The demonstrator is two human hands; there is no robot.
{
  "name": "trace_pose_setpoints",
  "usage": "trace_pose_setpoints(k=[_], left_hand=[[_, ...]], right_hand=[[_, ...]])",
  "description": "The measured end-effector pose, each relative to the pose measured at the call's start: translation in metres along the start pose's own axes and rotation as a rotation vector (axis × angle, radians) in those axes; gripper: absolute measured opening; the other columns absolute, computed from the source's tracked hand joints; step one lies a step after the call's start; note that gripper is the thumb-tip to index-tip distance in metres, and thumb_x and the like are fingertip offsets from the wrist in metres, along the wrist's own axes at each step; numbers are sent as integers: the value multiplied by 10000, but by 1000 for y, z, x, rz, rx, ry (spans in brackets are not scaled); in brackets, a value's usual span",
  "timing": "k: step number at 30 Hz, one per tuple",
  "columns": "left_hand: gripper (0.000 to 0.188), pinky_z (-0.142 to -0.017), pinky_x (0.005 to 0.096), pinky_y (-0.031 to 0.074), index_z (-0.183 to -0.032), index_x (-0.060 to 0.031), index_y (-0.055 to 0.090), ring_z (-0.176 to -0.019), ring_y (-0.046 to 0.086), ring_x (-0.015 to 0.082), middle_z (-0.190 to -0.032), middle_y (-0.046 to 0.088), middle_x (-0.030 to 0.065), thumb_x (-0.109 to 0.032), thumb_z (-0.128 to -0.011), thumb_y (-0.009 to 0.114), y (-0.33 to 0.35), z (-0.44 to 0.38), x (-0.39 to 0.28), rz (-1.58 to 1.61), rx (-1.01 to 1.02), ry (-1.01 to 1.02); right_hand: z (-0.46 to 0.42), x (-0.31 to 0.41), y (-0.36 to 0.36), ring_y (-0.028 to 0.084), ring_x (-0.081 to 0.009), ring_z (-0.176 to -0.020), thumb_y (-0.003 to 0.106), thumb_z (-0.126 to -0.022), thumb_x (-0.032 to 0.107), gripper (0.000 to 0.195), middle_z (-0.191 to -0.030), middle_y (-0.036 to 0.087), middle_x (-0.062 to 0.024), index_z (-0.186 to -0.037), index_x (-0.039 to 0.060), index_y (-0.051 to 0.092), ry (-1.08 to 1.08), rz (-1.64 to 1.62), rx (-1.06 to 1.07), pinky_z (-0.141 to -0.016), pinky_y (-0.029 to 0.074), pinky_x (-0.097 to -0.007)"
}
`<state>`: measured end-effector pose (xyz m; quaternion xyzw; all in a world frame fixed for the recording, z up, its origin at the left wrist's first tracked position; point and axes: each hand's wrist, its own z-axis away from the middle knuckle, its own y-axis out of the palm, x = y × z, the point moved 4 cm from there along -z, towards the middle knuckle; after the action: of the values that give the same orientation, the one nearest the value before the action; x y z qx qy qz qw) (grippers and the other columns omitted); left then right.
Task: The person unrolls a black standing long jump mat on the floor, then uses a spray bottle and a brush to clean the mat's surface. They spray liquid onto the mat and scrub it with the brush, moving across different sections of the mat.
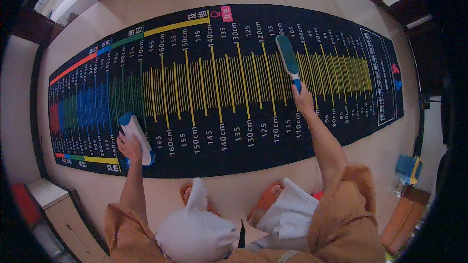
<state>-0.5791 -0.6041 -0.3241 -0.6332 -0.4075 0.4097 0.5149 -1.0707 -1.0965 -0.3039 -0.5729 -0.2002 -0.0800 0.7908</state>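
Note:
A long black jump-measuring mat (214,159) lies on the floor before me, printed with centimetre marks and coloured lines. My right hand (304,98) grips the blue handle of a lint brush (287,56). Its oval green pad faces up, over the yellow lines right of the mat's middle. At the left, my left hand (131,147) is around a white case with blue ends (137,133), perhaps the brush's base. This case slants over the mat's near edge, and its underside is hidden.
My sandalled feet (268,195) are on the tiled floor (234,190) at the mat's near side. A light cabinet (69,223) stands at lower left. At right are a blue container (407,168) and a brown box-like thing (406,219). Dark furniture (431,58) borders the mat's right end.

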Motion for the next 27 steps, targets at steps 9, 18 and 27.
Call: trace_pose_setpoints(k=[9, 18, 27], left_hand=[[1312, -1107, 626, 71, -1530, -137, 12, -1432, -18, 453, -1557, -20, 251, -704, -599, 742, 22, -17, -181, 96, 527, 275], [1523, -1064, 686, -39, -1500, -258, -171, -1398, -228, 447, -1523, -262, 223, -768, -425, 779, 29, -10, -187, -85, 799, 270], [1507, -1010, 743, -32, -1506, -225, -151, -1380, -227, 491, -1517, -258, 238, -767, -445, 771, 43, -4, -183, -52, 748, 338]], right_hand=[[46, 220, 93, 626, -413, -743, 549, -901, 369, 521, -951, 596, -193, -1349, 178, 365, -511, -254, 12, -649, 505, -510], [-5, 207, 102, 637, -297, -627, 445, -972, 253, 572, -722, 576, -123, -1451, 471, 221, -711, 468, 140, -488, 505, -422], [-52, 124, 81, 566, -389, -507, 414, -976, 434, 532, -598, 592, -168, -1462, 246, 310, -171, -45, -202, -451, 416, -505]])
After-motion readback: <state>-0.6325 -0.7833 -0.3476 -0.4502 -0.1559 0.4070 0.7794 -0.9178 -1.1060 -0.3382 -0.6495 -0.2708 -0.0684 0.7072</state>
